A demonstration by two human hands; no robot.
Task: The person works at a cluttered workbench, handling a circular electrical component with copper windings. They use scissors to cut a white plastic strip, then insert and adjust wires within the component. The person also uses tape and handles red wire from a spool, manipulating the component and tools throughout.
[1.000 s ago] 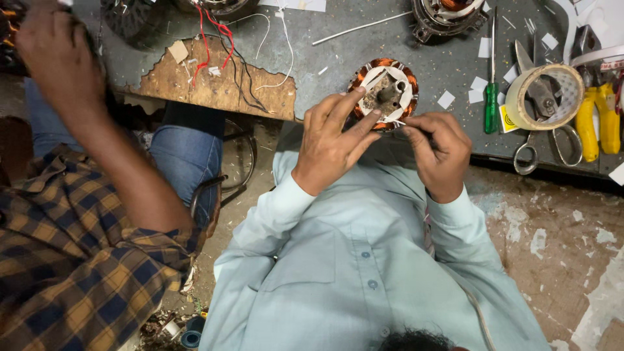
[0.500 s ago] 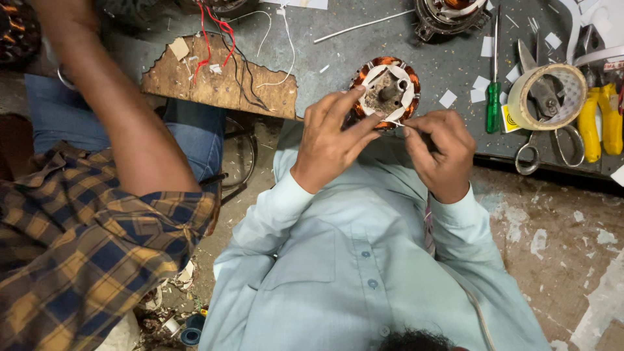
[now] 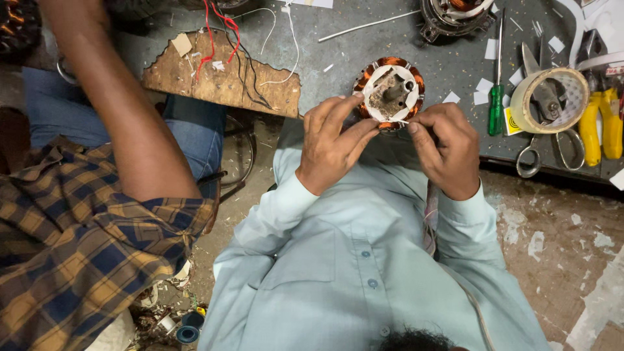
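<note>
Lower rim of the copper-wound stator [image 3: 389,91] covered by the fingertips of the left hand [image 3: 333,144] and right hand [image 3: 447,149]; whatever is pinched between them too small to tell. Beyond the right hand, scissors [image 3: 545,117] partly masked by the tape roll [image 3: 550,100] lying over the blades. Further right, yellow-handled pliers [image 3: 601,127] cut off by the frame edge. Above the hands, a second motor part [image 3: 455,16] cropped at the top edge. Left of the left hand, a co-worker's arm [image 3: 123,123] running out of frame at the top, hand unseen. Near the co-worker's checked sleeve [image 3: 78,253], floor debris too blurred to identify.
</note>
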